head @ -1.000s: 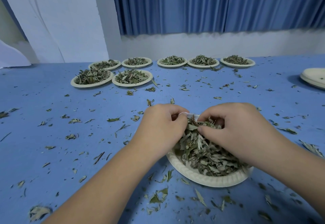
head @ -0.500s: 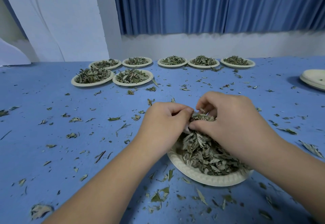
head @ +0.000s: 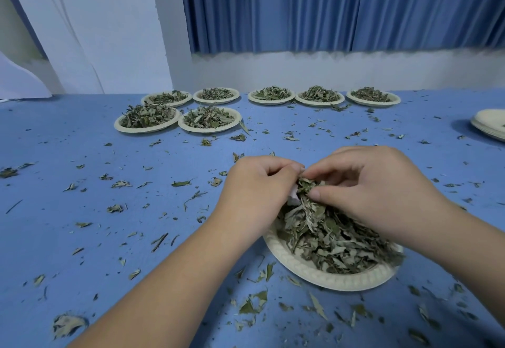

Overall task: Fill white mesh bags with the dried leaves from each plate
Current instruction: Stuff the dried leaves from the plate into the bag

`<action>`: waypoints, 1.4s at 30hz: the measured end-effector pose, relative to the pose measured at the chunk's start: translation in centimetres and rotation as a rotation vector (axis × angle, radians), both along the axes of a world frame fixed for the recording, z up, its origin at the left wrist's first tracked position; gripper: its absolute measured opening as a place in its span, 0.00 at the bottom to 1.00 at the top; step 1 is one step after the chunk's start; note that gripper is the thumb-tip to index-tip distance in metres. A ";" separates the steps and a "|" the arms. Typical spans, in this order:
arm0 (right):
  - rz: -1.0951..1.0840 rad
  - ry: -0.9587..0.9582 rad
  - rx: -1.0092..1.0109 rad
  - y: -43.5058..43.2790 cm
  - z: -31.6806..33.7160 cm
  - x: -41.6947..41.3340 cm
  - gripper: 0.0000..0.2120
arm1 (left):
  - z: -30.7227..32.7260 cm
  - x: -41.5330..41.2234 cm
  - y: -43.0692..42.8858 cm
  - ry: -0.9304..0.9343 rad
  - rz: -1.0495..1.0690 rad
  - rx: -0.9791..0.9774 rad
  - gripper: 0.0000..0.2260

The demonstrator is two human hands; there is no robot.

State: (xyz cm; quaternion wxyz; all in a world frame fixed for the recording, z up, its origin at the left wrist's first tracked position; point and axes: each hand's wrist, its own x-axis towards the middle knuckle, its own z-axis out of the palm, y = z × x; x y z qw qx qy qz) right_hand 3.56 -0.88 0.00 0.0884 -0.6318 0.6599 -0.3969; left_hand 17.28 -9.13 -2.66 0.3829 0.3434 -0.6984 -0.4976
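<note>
Your two hands meet over the near plate (head: 336, 283), heaped with dried leaves (head: 336, 241), on a blue counter (head: 109, 238). Your left hand (head: 254, 191) is curled, its fingers pinching the white mesh bag (head: 293, 199). Only a small white corner of the bag shows, beside your palm and just above the heap. Your right hand (head: 377, 191) pinches a tuft of leaves between thumb and fingers, right at that corner. To do this well, you probably want the bag's mouth held wide over the plate and small tufts pushed in deep, so spills land back on the heap. Your hands hide the bag's mouth, so its fill cannot be judged. Leaf scraps (head: 251, 305) litter the counter all around. Seven far plates (head: 147, 129) of leaves wait near the back edge, well apart, with a stack of empty plates (head: 486, 129) at far right.
</note>
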 end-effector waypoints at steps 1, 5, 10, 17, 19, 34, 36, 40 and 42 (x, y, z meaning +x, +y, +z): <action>0.000 -0.024 -0.004 -0.2 0.0 0.1 0.13 | 0.0 0.0 0.0 0.007 0.000 0.007 0.11; 0.014 -0.033 0.001 -0.9 0.2 0.2 0.09 | 0.3 0.2 0.0 0.044 0.003 0.061 0.13; 0.054 -0.080 0.044 -2.2 0.9 -0.3 0.06 | 0.7 0.5 0.1 0.117 -0.002 0.137 0.10; 0.013 -0.112 0.108 -3.7 0.9 -0.9 0.13 | 0.9 0.6 0.0 0.256 -0.005 0.250 0.09; 0.068 -0.211 0.205 -3.9 1.1 -1.0 0.15 | 1.0 0.6 0.0 0.304 -0.011 0.283 0.09; -0.060 0.054 0.159 -5.0 1.1 0.0 0.07 | 1.1 0.5 0.3 0.207 0.028 0.215 0.09; -0.028 0.023 0.140 -4.6 1.0 -0.1 0.08 | 0.9 0.5 0.3 0.215 0.048 0.221 0.09; -0.064 -0.034 0.046 -2.8 0.5 -0.8 0.22 | 0.5 0.7 0.0 0.231 0.094 0.217 0.08; -0.072 0.068 0.027 -1.4 0.2 -0.8 0.31 | 0.5 0.6 -0.1 0.245 0.096 0.231 0.09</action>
